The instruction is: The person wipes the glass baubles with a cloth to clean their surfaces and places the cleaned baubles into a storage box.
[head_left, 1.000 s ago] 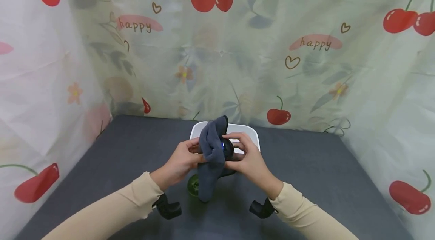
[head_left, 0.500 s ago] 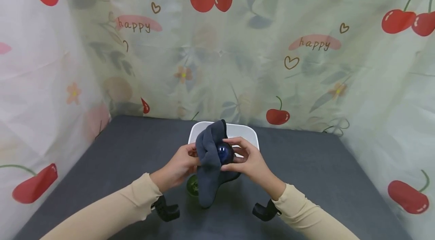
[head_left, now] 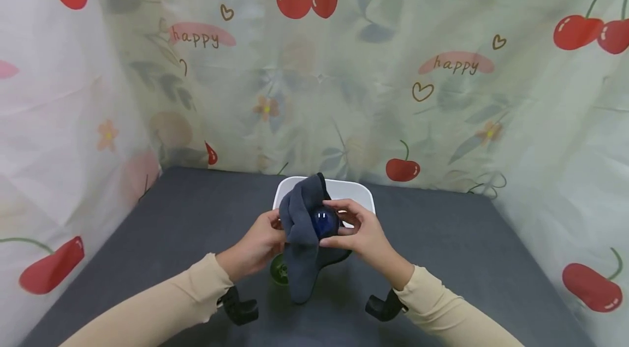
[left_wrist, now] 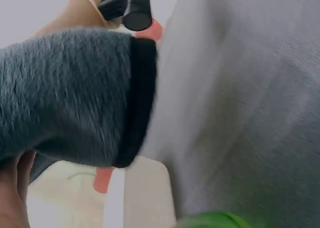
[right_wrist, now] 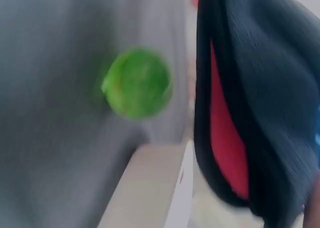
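Observation:
A glossy dark blue round object (head_left: 324, 221) is held up over the table, its left side covered by a grey cloth (head_left: 302, 243) with black edging. Fingers and thumb of my right hand (head_left: 363, 229) pinch the object from the right. On the other side, my left hand (head_left: 253, 246) grips the folded cloth against it, with some fingers hidden behind. The cloth (left_wrist: 70, 93) looks fuzzy in the left wrist view, and the right wrist view shows red inside its fold. Below the cloth, a shiny green round object (right_wrist: 137, 83) sits on the table.
A white tub (head_left: 351, 189) stands just behind the hands, partly hidden by them. Dark grey fabric covers the table (head_left: 442, 259). Printed curtains (head_left: 314, 90) enclose the back and sides. Black mounts (head_left: 241, 309) hang under both wrists.
The cloth has shifted slightly left and down, with the left hand following it. More of the blue round object's shiny face shows now. My right hand keeps its pinch, slightly lower.

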Demonstrator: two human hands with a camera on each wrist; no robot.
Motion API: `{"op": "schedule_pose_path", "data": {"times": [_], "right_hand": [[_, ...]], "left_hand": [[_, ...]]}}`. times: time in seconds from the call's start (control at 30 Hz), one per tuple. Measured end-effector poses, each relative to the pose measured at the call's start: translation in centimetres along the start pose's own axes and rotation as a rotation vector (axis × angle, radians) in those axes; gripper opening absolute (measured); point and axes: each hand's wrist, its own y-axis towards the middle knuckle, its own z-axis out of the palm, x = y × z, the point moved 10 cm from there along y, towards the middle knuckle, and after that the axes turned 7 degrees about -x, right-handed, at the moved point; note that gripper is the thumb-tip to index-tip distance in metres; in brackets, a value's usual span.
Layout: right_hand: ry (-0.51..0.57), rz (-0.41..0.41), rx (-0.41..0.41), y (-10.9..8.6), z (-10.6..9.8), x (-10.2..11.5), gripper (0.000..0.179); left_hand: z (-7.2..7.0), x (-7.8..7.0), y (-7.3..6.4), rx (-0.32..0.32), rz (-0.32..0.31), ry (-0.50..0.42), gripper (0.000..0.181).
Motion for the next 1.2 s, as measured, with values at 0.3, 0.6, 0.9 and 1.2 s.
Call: {"op": "schedule_pose_path", "data": {"times": [0.3, 0.6, 0.9, 1.2], "right_hand": [[-0.602, -0.356, -0.001, -0.3, 1.1, 4.0, 0.071], [-0.11, -0.151, -0.056, -0.3, 0.2, 1.3, 0.069], [-0.447, -0.302, -0.049, -0.1, 0.2, 2.5, 0.07], [-0.326, -0.06, 0.017, 0.5, 0.5, 1.2, 0.065]], "left_hand": [[-0.4, -0.9, 0.5, -0.039, 0.034, 0.061, 0.035], [-0.4, -1.0, 0.3, -0.071, 0.043, 0.054, 0.033], [-0.7, -0.8, 0.2, -0.085, 0.019, 0.047, 0.034], [-0.5, -0.4, 0.5, -0.047, 0.011, 0.057, 0.033]]}}
